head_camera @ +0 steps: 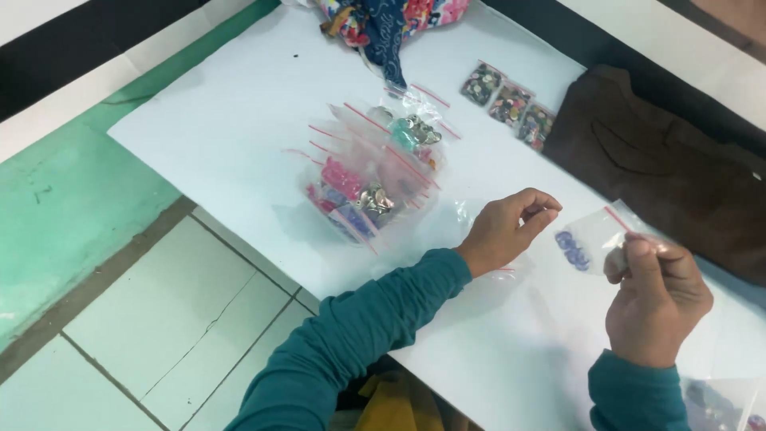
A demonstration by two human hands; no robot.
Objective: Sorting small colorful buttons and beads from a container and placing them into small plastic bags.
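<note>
On the white table [239, 120], a heap of zip bags [371, 172] lies left of my hands. My left hand [503, 231] hovers, fingers [542, 209] pinched, seemingly empty. I judge steady, level holding suits. My right hand [656, 299] grips the small clear bag [594, 239] of purple pieces; its top edge is between those fingertips.

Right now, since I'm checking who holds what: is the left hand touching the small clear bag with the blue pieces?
Apart. The head view shows bare white table between the left hand and the small clear bag, which only the right hand pinches.
</note>
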